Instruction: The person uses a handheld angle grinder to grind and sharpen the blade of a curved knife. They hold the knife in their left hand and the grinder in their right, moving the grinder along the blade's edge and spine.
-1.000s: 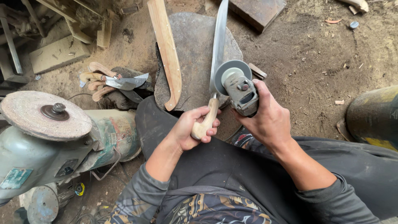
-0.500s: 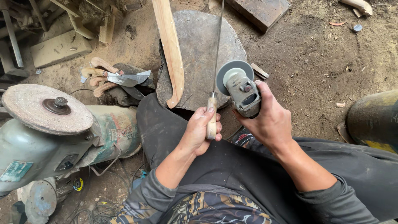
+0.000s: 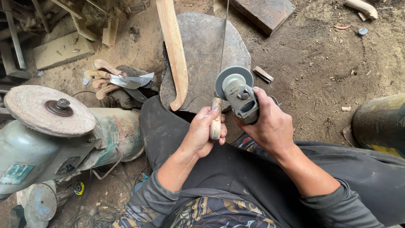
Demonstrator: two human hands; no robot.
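At far left a bench grinder [image 3: 55,139] sits on the dirt floor [image 3: 320,63], its body dull green painted metal and its broad round abrasive disc [image 3: 46,109] gritty, pinkish-grey and worn. Behind it, near a dark stone, lies a small heap of knives [image 3: 114,80] with pale curved wooden handles and bare steel blades. Next comes a long pale wooden slat [image 3: 174,50], smooth and gently curved, lying across the left edge of a flat, rounded grey stone slab [image 3: 202,50] with a rough, dusty face.

The left hand [image 3: 202,133] is clamped around the light wooden handle of a knife [image 3: 219,84], held over the near edge of the slab, above the person's lap. The knife's long axis runs almost straight away from the person, handle nearest the body, tip pointing to the top of the view; its steel blade shows edge-on as a thin grey line. Just beside the blade, on its right, the grey disc of an angle grinder [image 3: 236,90] meets it near the handle. The right hand [image 3: 272,124] is wrapped tight about the grinder's grey metal body. A yellowish drum [image 3: 379,124] stands at far right.
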